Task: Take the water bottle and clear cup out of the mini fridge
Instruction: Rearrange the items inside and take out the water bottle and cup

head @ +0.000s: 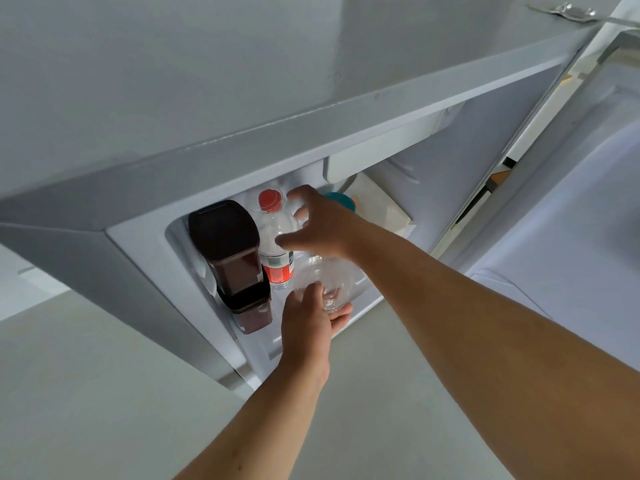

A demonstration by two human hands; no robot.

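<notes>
At frame centre, inside the mini fridge (pixel 138 237), the left hand (pixel 308 327) clamps the clear cup (pixel 329 282); the right hand (pixel 318 226), fingers apart, reaches around the water bottle (pixel 275 237) above it. Pale floor (pixel 86 393) lies below.

This looks like a home or a small office pantry corner. A grey mini fridge (pixel 242 140) stands open on a plain pale floor (pixel 86 393), its door (pixel 571 202) swung to three o'clock, and inside are everyday items: a water bottle (pixel 275 244), dark containers (pixel 228 247) and a carton (pixel 381 206).
</notes>
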